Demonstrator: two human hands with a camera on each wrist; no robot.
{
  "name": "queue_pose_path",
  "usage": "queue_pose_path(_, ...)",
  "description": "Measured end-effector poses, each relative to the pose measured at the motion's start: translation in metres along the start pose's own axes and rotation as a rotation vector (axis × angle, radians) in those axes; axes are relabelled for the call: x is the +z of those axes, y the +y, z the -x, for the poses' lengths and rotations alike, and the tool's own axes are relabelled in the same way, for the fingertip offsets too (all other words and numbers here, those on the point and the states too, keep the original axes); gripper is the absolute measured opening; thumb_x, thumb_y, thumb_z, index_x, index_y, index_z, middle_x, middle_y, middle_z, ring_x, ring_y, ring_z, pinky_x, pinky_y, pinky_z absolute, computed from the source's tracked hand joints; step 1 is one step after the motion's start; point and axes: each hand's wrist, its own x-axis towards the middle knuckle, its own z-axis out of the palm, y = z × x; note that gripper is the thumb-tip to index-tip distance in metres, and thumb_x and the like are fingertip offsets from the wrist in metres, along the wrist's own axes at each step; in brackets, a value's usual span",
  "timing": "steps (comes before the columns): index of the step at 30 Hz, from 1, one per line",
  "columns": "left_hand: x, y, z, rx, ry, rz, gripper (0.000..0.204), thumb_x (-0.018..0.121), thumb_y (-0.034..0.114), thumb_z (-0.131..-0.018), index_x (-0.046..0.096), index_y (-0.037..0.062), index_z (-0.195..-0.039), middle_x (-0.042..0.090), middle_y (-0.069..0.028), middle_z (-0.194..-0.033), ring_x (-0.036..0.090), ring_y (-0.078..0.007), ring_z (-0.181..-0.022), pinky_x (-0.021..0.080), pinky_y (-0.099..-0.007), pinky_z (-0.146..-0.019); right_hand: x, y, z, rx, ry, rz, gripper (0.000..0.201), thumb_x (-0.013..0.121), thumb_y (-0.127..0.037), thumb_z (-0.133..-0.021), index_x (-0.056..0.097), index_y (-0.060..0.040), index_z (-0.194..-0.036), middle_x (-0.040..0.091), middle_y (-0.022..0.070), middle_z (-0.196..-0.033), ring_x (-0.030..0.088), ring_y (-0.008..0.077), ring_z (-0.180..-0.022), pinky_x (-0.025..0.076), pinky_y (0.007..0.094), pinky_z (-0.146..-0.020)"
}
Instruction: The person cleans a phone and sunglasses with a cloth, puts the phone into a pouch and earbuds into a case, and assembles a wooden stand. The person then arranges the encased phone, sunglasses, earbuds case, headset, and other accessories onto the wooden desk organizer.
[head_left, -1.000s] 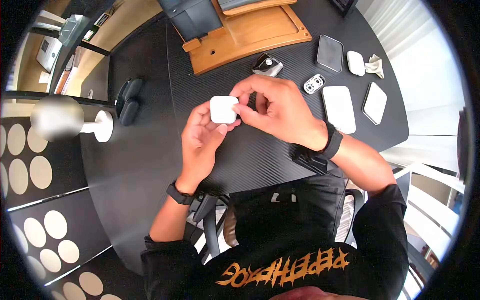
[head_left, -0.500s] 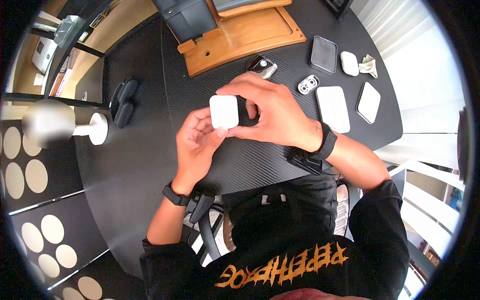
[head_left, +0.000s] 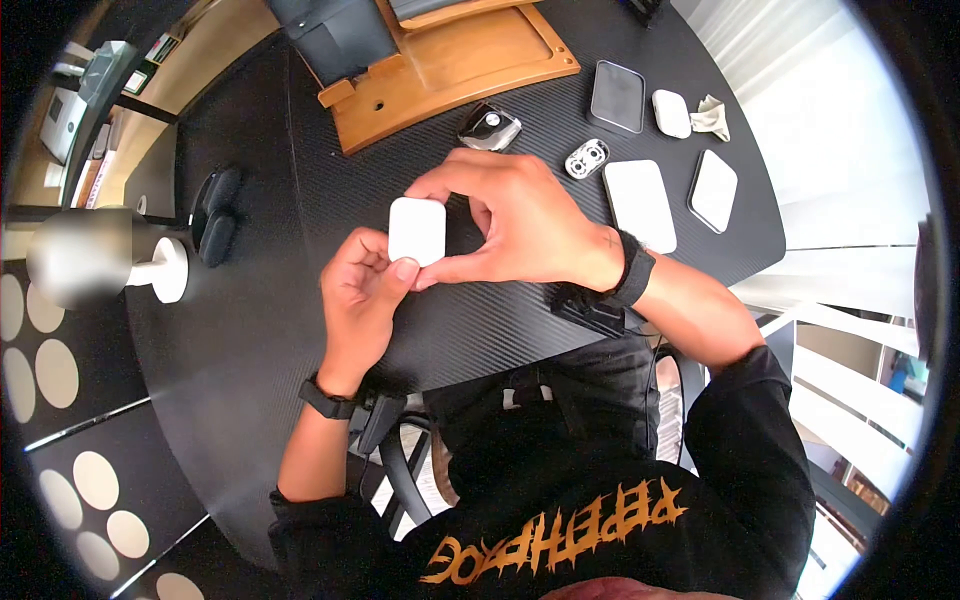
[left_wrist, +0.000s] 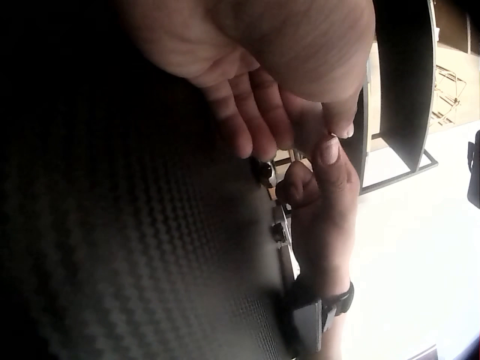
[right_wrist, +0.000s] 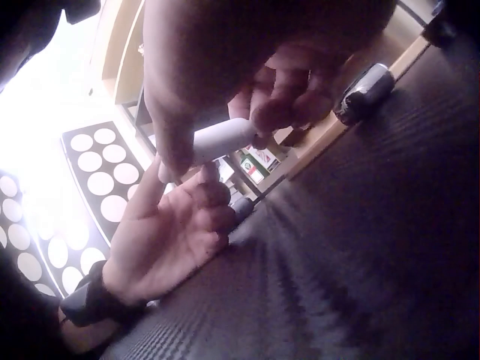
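One small white rounded-square case, possibly for earbuds, is being held above the black worktop. The left hand is pinching its lower edge, thumb resting near the corner. The right hand is gripping it between thumb below and fingers above, its palm standing apart. Beyond, a dark rectangular tray is lying near a crumpled pale cloth.

A dark, textured desk curves before us; a pale curtain glows brightly at right, shelves stand left.
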Motion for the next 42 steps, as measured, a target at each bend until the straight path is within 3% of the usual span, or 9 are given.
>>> queue_pose_path(12, 0.004, -0.003, -0.003, 0.089, 0.119, -0.156, 0.029, 0.076, -0.003, -0.097, 0.060, 0.0023, -0.121, 0.066, -0.0010, -0.100, 0.064, -0.0057, -0.085, 0.051, -0.0204, -0.068, 0.006, -0.004, 0.000, 0.046, -0.151, 0.173, 0.054, 0.090, -0.031, -0.079, 0.075, -0.0105, -0.127, 0.074, 0.0092, -0.113, 0.074, 0.0343, -0.098, 0.059, 0.0432, -0.084)
queue_pose_path(14, 0.003, 0.010, -0.005, -0.018, 0.088, -0.245, 0.026, 0.076, -0.001, -0.097, 0.062, 0.0019, -0.119, 0.065, 0.0000, -0.097, 0.062, -0.0038, -0.083, 0.050, -0.0198, -0.068, 0.012, 0.001, 0.003, -0.031, -0.108, 0.146, 0.061, 0.094, -0.018, -0.073, 0.074, -0.0080, -0.130, 0.072, 0.0072, -0.117, 0.059, 0.0179, -0.062, 0.050, 0.0310, -0.060)
queue_pose_path(16, 0.002, 0.016, -0.004, -0.073, 0.108, -0.215, 0.024, 0.078, 0.001, -0.096, 0.065, 0.0019, -0.116, 0.064, 0.0022, -0.094, 0.061, -0.0019, -0.079, 0.048, -0.0188, -0.067, 0.004, -0.005, 0.003, 0.066, -0.184, 0.212, 0.056, 0.090, -0.026, -0.079, 0.073, -0.0120, -0.130, 0.072, 0.0083, -0.122, 0.073, 0.0338, -0.101, 0.059, 0.0434, -0.084)
queue_pose_path(24, -0.043, 0.040, -0.014, -0.026, 0.302, -0.581, 0.026, 0.079, 0.003, -0.096, 0.069, 0.0027, -0.120, 0.062, 0.0068, -0.089, 0.058, -0.0011, -0.078, 0.045, -0.0184, -0.069, 0.011, 0.002, 0.005, 0.047, -0.120, 0.202, 0.053, 0.086, -0.021, -0.084, 0.070, -0.0130, -0.134, 0.071, 0.0084, -0.128, 0.073, 0.0342, -0.105, 0.060, 0.0434, -0.087)
queue_pose_path(26, -0.056, 0.041, -0.013, 0.016, 0.339, -0.618, 0.026, 0.077, 0.004, -0.098, 0.069, 0.0031, -0.122, 0.062, 0.0065, -0.089, 0.057, -0.0010, -0.078, 0.045, -0.0178, -0.071, 0.014, 0.010, 0.007, -0.054, -0.046, 0.209, 0.057, 0.088, -0.015, -0.079, 0.071, -0.0132, -0.134, 0.072, 0.0056, -0.128, 0.073, 0.0279, -0.082, 0.058, 0.0385, -0.074)
queue_pose_path(29, -0.056, 0.039, -0.015, 0.042, 0.320, -0.597, 0.026, 0.080, 0.005, -0.095, 0.069, 0.0011, -0.119, 0.064, 0.0026, -0.092, 0.057, -0.0011, -0.072, 0.043, -0.0183, -0.061, 0.012, 0.005, 0.007, -0.002, -0.082, 0.222, 0.055, 0.086, -0.015, -0.080, 0.071, -0.0112, -0.133, 0.072, 0.0068, -0.130, 0.074, 0.0327, -0.106, 0.060, 0.0424, -0.086)
queue_pose_path(34, -0.015, 0.043, -0.008, 0.121, 0.164, -0.933, 0.060, 0.091, 0.013, -0.081, 0.065, 0.0050, -0.135, 0.065, -0.0076, -0.122, 0.063, -0.0161, -0.096, 0.051, -0.0293, -0.075, 0.011, 0.005, 0.008, -0.004, -0.044, 0.143, 0.048, 0.082, -0.016, -0.084, 0.072, -0.0089, -0.130, 0.072, 0.0083, -0.129, 0.076, 0.0265, -0.081, 0.061, 0.0408, -0.078)
queue_pose_path(35, -0.003, 0.050, -0.006, 0.038, 0.112, -1.012, 0.078, 0.093, 0.013, -0.074, 0.060, 0.0078, -0.144, 0.063, -0.0099, -0.136, 0.061, -0.0219, -0.110, 0.051, -0.0333, -0.085, 0.009, 0.002, 0.007, 0.021, -0.035, 0.136, 0.043, 0.079, -0.020, -0.085, 0.073, -0.0101, -0.126, 0.073, 0.0088, -0.123, 0.074, 0.0338, -0.102, 0.061, 0.0461, -0.085)
queue_pose_path(42, 0.010, 0.028, -0.006, 0.273, 0.099, -1.206, 0.069, 0.091, 0.019, -0.079, 0.061, 0.0007, -0.139, 0.060, -0.0166, -0.142, 0.058, -0.0377, -0.121, 0.049, -0.0461, -0.104, 0.010, -0.003, 0.006, 0.014, -0.027, 0.082, 0.035, 0.078, -0.020, -0.086, 0.075, -0.0096, -0.119, 0.071, 0.0075, -0.113, 0.074, 0.0330, -0.095, 0.060, 0.0464, -0.082)
